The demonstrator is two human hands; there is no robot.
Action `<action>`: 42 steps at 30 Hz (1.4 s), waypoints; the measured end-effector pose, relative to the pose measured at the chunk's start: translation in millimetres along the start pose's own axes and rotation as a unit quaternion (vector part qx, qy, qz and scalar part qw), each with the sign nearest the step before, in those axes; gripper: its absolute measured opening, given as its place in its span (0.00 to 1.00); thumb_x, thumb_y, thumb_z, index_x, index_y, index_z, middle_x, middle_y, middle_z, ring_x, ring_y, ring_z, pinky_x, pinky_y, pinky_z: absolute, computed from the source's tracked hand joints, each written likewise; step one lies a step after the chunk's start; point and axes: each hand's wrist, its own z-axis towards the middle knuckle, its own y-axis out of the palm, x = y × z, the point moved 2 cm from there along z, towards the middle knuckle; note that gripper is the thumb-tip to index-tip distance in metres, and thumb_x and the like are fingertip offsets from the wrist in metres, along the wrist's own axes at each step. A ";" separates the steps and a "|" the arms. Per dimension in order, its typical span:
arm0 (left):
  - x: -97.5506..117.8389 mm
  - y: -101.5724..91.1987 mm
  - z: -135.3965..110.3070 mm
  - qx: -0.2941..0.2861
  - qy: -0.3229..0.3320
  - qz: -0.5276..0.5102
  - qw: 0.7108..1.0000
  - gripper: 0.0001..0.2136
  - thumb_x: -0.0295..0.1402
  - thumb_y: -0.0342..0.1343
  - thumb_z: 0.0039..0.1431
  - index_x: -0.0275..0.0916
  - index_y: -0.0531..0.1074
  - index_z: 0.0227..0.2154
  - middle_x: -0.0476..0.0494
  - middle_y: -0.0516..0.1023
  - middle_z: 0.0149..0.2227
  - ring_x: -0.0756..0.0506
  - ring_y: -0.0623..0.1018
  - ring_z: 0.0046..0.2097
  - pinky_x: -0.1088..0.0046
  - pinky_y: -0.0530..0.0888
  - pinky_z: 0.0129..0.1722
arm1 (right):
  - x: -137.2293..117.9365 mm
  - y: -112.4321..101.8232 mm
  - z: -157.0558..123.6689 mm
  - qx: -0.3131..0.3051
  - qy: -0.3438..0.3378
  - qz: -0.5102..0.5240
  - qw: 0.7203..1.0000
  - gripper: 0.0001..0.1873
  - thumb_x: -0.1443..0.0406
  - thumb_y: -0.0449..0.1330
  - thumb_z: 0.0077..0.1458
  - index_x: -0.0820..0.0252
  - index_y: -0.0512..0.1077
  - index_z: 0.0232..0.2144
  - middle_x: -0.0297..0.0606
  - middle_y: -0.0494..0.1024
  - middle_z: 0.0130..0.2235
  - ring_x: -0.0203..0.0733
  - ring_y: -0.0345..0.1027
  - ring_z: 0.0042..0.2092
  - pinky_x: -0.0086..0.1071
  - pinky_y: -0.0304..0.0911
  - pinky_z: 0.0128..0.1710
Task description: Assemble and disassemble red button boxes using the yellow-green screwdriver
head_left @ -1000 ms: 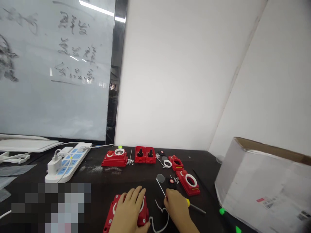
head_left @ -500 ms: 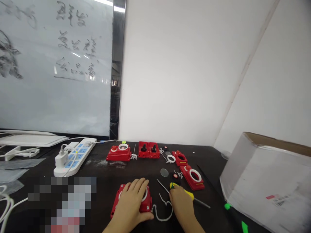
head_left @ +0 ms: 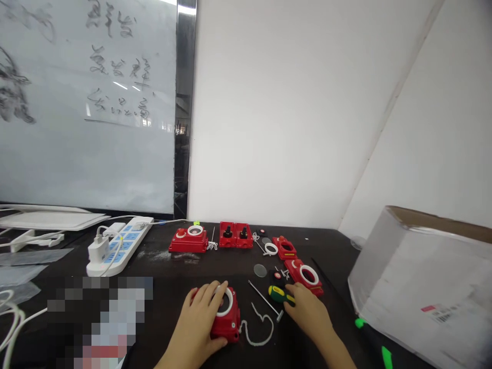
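My left hand [head_left: 198,323] lies over a red box [head_left: 226,328] with a white ring [head_left: 229,302] on top, fingers across it and thumb at its near edge. Part of the box is hidden under the palm. My right hand [head_left: 309,310] has its fingers closed around the rear part of a green-and-yellow screwdriver [head_left: 279,293]; the hand covers its shaft. Between the hands lie a thin metal T-handled tool [head_left: 265,300] and a curled white cord [head_left: 259,343] beside the box.
Further back stand a red box with a button [head_left: 188,241], a pair of red housings with black switches [head_left: 236,236] and two red covers [head_left: 284,248]. A clear disc [head_left: 260,270] lies nearer. A power strip [head_left: 128,246] is at left, a large carton [head_left: 415,277] at right.
My right hand has shifted right along the screwdriver, uncovering the T-handled tool's crossbar. My left hand has slid slightly left on the red box, showing more of its white ring.
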 end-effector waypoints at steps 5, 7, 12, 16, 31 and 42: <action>-6.8 5.1 -0.6 0.035 0.009 -0.023 0.999 0.36 0.29 0.59 0.38 0.41 0.59 0.56 0.41 0.66 0.56 0.38 0.65 0.56 0.57 0.59 0.56 | 1.5 9.0 3.2 -0.022 -0.019 -0.008 1.000 0.15 0.71 0.55 0.47 0.60 0.73 0.39 0.42 0.73 0.42 0.45 0.70 0.42 0.31 0.61 0.35; -9.8 4.2 -1.3 0.046 -0.003 -0.046 0.998 0.37 0.29 0.60 0.38 0.42 0.58 0.56 0.41 0.66 0.56 0.38 0.64 0.56 0.58 0.59 0.55 | 2.0 7.4 2.8 -0.024 -0.030 -0.011 0.999 0.13 0.71 0.56 0.47 0.59 0.74 0.37 0.41 0.73 0.40 0.45 0.71 0.41 0.30 0.60 0.34; -16.0 -2.5 -7.4 0.102 -0.064 -0.148 0.982 0.38 0.32 0.61 0.39 0.42 0.56 0.57 0.41 0.63 0.56 0.37 0.64 0.56 0.59 0.61 0.55 | 11.9 -15.8 -2.0 0.012 -0.037 -0.007 0.999 0.14 0.69 0.55 0.49 0.55 0.73 0.39 0.38 0.72 0.41 0.42 0.70 0.38 0.30 0.59 0.32; -15.9 -3.8 -12.3 0.156 -0.072 -0.234 0.957 0.37 0.34 0.62 0.38 0.44 0.57 0.55 0.41 0.63 0.56 0.37 0.65 0.55 0.56 0.61 0.55 | 25.7 -48.3 -11.2 0.129 -0.010 0.060 0.990 0.14 0.62 0.50 0.55 0.56 0.70 0.41 0.40 0.70 0.42 0.40 0.68 0.34 0.32 0.59 0.32; -17.0 7.5 -18.8 0.288 -0.098 -0.421 0.855 0.34 0.37 0.64 0.37 0.44 0.61 0.51 0.43 0.66 0.53 0.37 0.66 0.54 0.56 0.63 0.53 | -59.8 -122.8 -24.3 0.139 -0.114 0.592 0.786 0.28 0.66 0.55 0.45 0.51 0.54 0.50 0.28 0.71 0.26 0.33 0.63 0.21 0.26 0.59 0.19; -16.2 11.9 -19.7 0.347 -0.105 -0.426 0.829 0.34 0.38 0.64 0.36 0.44 0.62 0.50 0.44 0.67 0.52 0.37 0.68 0.53 0.58 0.66 0.51 | -95.9 -91.3 -16.5 -0.132 -0.216 0.322 0.912 0.03 0.65 0.54 0.46 0.58 0.63 0.24 0.27 0.66 0.21 0.32 0.62 0.23 0.26 0.56 0.24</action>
